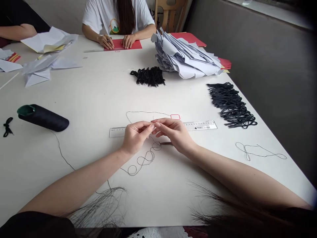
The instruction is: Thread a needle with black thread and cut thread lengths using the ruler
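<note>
left hand (135, 137), right hand (173, 134) pinching thread (143, 161) mid table (99, 96), ruler (203, 125) behind

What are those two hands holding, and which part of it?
Left hand and right hand pinch a thin dark thread at its upper stretch, fingertips together; loops trail below.

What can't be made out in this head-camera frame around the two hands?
Head view: whether the left hand and right hand pinch anything besides the thread is too small to tell.
Head view: the ruler is covered in the middle by both hands, and its markings are too small to read.
Head view: the dark thin item is mostly hidden under the right hand.
Head view: the person opposite is cut off by the top edge.
</note>
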A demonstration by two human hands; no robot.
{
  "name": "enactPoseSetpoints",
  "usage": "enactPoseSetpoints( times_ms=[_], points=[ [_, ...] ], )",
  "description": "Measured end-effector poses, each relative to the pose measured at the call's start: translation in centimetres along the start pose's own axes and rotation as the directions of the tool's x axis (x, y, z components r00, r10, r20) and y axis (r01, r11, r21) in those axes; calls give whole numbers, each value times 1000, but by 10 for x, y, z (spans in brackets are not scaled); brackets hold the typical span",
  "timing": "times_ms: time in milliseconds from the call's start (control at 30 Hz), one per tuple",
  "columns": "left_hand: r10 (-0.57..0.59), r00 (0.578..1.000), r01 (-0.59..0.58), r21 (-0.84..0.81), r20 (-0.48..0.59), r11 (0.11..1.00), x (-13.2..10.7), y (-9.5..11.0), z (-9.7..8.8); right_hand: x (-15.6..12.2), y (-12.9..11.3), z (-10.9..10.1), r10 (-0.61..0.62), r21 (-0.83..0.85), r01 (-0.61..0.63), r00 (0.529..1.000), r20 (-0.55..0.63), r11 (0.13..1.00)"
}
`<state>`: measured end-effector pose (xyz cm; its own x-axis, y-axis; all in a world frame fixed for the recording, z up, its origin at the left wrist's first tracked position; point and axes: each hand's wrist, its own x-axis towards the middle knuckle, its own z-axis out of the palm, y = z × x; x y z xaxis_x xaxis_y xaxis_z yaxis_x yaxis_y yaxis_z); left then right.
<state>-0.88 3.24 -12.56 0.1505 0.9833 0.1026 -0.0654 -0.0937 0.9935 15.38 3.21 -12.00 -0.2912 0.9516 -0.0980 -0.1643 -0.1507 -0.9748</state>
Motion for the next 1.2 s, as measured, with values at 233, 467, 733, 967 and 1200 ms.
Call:
enactPoseSetpoints(
  times_ms=[233, 467, 733, 967, 1200],
  points=[
    [-62, 996, 60, 35, 57, 998, -3, 2, -1, -3, 4, 1, -42, -46, 38, 996, -74, 998],
    [-81, 995, 78, 47, 57, 996, -3, 1, -1, -4, 4, 1, -23, -37, 20, 997, -79, 999],
    [-70, 996, 66, 66, 49, 996, -2, 0, -1, -5, 3, 3, 50, -4, -51, 990, -129, 999],
    [-66, 996, 62, 70, 63, 996, -2, -2, -2, -4, 3, 2, 54, 47, -50, 993, -103, 998],
    [-28, 997, 25, 42, 73, 999, 0, -4, -3, -6, 0, 6, 110, 80, -108, 994, -20, 991]
  ],
)
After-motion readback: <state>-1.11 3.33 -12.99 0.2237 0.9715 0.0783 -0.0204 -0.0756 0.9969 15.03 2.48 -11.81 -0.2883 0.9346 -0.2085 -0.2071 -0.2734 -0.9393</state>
